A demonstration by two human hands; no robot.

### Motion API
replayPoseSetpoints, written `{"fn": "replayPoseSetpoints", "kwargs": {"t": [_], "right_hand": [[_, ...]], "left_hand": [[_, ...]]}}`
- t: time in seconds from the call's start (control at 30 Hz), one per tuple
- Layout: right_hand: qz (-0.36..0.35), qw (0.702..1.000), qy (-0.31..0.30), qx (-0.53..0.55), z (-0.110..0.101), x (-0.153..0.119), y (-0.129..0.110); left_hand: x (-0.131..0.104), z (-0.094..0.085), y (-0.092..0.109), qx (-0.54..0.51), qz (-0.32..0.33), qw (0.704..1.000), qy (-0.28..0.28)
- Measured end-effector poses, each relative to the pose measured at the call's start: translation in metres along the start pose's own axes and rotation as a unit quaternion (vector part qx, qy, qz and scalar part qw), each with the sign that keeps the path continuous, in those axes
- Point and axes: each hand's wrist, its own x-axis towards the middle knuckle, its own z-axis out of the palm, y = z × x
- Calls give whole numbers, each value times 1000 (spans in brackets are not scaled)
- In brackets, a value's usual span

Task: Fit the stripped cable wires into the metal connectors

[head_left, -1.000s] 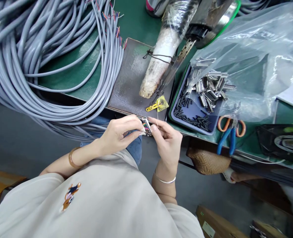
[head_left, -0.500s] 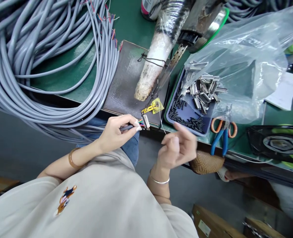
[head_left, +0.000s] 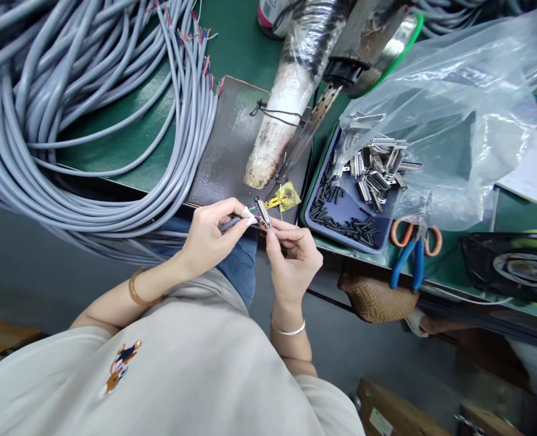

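My left hand [head_left: 218,233] is closed on a grey cable [head_left: 232,223] near its stripped end, with white covers on the thumb and index fingertips. Thin coloured wires run from the cable into a metal multi-pin connector [head_left: 262,212]. At the connector's lower end, my right hand [head_left: 293,254] pinches it between thumb and fingers. Just behind the connector a yellow clip [head_left: 274,200] lies against a yellow pad [head_left: 290,197] at the edge of a dark board [head_left: 223,139]. Above them a soldering iron [head_left: 305,132] points down towards the board.
Looped grey cables [head_left: 159,200] fill the left side. A wrapped tube [head_left: 273,133] overhangs the board. To the right stand a blue tray [head_left: 341,238] with connectors and black sleeves, a plastic bag [head_left: 468,133], blue-handled pliers [head_left: 407,263], orange-handled scissors [head_left: 433,241] and a fan [head_left: 514,266].
My right hand has moved left from near the tray and closed on the connector. The connector has shifted slightly up and left and tilted in my left hand.
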Motion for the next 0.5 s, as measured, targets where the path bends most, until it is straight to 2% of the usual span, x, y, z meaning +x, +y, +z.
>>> {"fn": "replayPoseSetpoints", "kwargs": {"t": [0.2,0.5], "right_hand": [[-115,990,13,-74,2,6,4],[-169,979,4,-114,1,21,8]], "left_hand": [[7,4,2,106,106,988,44],[15,4,5,173,164,970,51]]}}
